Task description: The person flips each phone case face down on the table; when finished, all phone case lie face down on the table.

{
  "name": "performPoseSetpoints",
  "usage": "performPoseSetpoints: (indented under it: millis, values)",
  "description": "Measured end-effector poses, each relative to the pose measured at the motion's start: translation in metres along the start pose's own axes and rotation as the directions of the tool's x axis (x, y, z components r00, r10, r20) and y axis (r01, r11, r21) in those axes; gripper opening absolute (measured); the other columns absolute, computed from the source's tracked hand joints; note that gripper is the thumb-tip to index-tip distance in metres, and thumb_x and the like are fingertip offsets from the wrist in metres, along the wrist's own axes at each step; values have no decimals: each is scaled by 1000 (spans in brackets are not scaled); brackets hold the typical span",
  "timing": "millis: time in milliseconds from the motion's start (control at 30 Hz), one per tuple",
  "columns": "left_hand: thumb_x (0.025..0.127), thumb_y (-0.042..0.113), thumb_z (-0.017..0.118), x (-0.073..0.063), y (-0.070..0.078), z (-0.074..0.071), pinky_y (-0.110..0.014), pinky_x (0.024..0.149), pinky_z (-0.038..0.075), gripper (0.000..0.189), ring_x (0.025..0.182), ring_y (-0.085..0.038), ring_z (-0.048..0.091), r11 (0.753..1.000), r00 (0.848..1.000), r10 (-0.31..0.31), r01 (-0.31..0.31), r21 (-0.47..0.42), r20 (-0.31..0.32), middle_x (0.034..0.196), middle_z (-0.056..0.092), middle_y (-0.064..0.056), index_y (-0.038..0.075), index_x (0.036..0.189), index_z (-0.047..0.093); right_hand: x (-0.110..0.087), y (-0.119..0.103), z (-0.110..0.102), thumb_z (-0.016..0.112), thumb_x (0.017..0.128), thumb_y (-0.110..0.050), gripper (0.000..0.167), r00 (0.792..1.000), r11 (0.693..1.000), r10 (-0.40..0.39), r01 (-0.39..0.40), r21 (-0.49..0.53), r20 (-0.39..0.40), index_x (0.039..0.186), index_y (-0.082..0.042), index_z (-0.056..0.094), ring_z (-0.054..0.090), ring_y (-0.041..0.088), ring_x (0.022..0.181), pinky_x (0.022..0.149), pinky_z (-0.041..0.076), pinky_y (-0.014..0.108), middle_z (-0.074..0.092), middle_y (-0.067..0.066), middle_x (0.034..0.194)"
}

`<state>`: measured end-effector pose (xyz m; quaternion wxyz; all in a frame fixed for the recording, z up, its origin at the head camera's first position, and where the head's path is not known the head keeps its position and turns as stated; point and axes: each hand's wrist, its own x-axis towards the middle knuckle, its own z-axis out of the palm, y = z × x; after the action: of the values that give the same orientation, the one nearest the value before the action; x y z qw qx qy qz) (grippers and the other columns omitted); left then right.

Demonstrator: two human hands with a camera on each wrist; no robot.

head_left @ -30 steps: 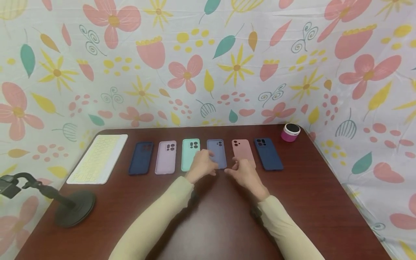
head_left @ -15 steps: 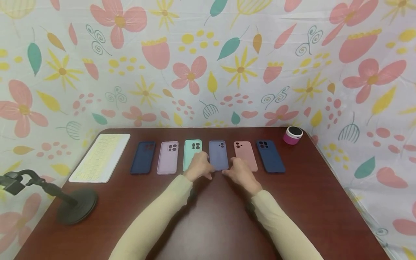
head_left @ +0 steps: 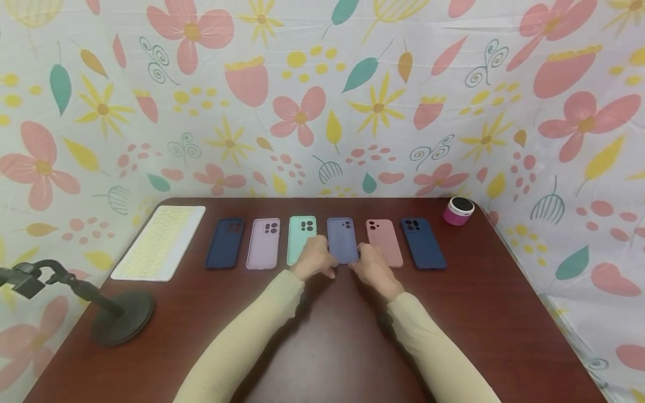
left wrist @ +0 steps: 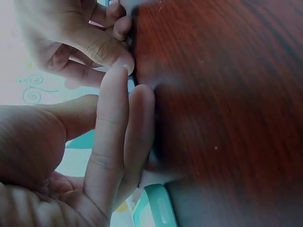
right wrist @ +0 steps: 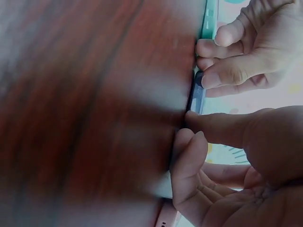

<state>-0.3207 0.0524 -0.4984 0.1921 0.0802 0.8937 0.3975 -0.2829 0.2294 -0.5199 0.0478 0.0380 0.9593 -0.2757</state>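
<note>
A blue-purple phone case (head_left: pixel 342 240) lies flat on the dark wooden table, camera cutouts at the far end. My left hand (head_left: pixel 314 257) holds its near left corner, and my right hand (head_left: pixel 375 268) holds the near right corner. In the right wrist view, both thumbs touch the near edge of this case (right wrist: pixel 197 98), with other fingers bent beside it. A mint green phone case (head_left: pixel 299 240) sits just left, partly behind my left hand. Just to the right is a pink phone case (head_left: pixel 385 243).
Further left lie a lilac phone case (head_left: pixel 263 246) and a navy one (head_left: pixel 224 244). A blue phone case (head_left: pixel 424 244) is on the right. A white keyboard (head_left: pixel 160 240), a black stand (head_left: pixel 123 316) and a small pink speaker (head_left: pixel 458 212) stand around the row.
My right hand has come left, away from the pink case, to the blue-purple case's near right corner. My left hand has drawn back off its face to the near left corner.
</note>
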Motion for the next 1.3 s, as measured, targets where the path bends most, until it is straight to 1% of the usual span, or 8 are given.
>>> performPoseSetpoints:
  millis: [167,333,533,667,767,1033,1100,1300]
  values:
    - [88,3,80,-26,17,-10,-28,64,65,13,54,-21,77,999,1000,26,-26,-43,6,74,76,-17,-5,93,70,2,6,1,81,97,-16,45,1000,1000,-18,18,3,-24,134,5,66,68,24,89,78,59,36,75,16,105]
    - [98,18,78,-37,23,-11,-31,76,68,32,56,-22,79,995,999,36,-36,-91,1,81,76,-16,-10,109,69,2,11,2,82,96,-17,43,996,999,-48,48,0,-80,130,4,66,67,21,80,69,55,31,72,11,93]
    - [102,36,74,-39,24,-9,-36,84,68,41,54,-22,78,993,998,54,-57,-104,-31,80,74,-15,-4,101,68,-3,8,-5,81,95,-15,50,990,996,-68,73,42,-124,136,5,62,68,20,81,68,57,34,72,10,90]
    - [103,47,71,-39,25,-7,-39,88,68,48,56,-22,79,990,998,54,-58,-128,-32,73,75,-14,1,91,69,-35,-24,-29,79,96,-9,52,991,995,-38,50,89,-129,142,6,60,69,22,83,71,58,36,74,14,93]
    - [102,53,72,-39,25,-6,-36,81,69,53,56,-23,79,983,998,53,-57,-175,-26,72,75,-15,2,85,69,-55,-44,-42,77,98,-6,52,990,995,-22,36,97,-140,145,5,58,70,24,83,73,58,37,74,15,95]
    - [96,60,78,-37,26,-5,-36,72,69,64,56,-22,78,943,998,54,-41,-331,29,84,79,-25,-4,91,76,-62,-50,-44,75,96,-2,53,978,987,-71,97,126,-196,145,4,55,70,25,81,72,58,37,74,16,94]
    - [95,60,78,-36,25,-5,-35,69,69,63,55,-20,77,936,998,52,-33,-351,43,85,80,-25,-2,92,76,-56,-40,-38,76,97,-5,52,969,979,-112,146,144,-222,144,3,56,69,21,79,69,58,33,74,14,92]
    - [95,55,81,-36,22,-8,-35,64,68,60,54,-17,75,907,997,43,-12,-420,65,89,81,-27,-4,103,74,-59,-51,-40,77,93,0,53,974,979,-115,144,145,-194,142,6,57,71,25,77,70,61,38,76,17,92]
